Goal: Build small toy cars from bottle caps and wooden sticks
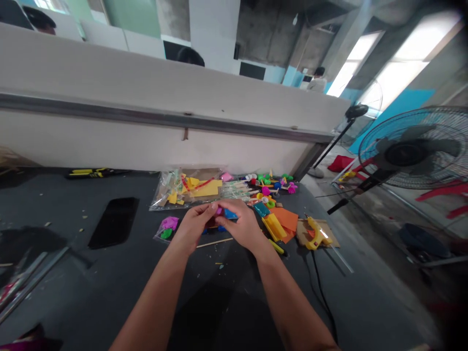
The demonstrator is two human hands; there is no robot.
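Purple shows in the head view as a small lump (219,211) between the two hands, above the middle of the table (146,292). The left hand (193,224) pinches the lump between thumb and fingertips. The right hand (241,222) curves in from the other side, its thumb and forefinger parted around the lump; whether they press on it I cannot tell. Blue pieces (230,214) show through and below the hands, partly hidden. Just nearer the person lies a thin stick (214,243). Left of the left hand sits a small bag (168,228) with purple and green clay. Beyond the hands, a clear bag (161,192) holds yellow pieces, and beside it are wrapped sticks (237,190) and many coloured shapes (270,184). Right of the right hand are a yellow block (274,227), orange sheets (287,218) and a yellow glue gun (317,236) on cardboard. A black phone (114,222) lies farther left.
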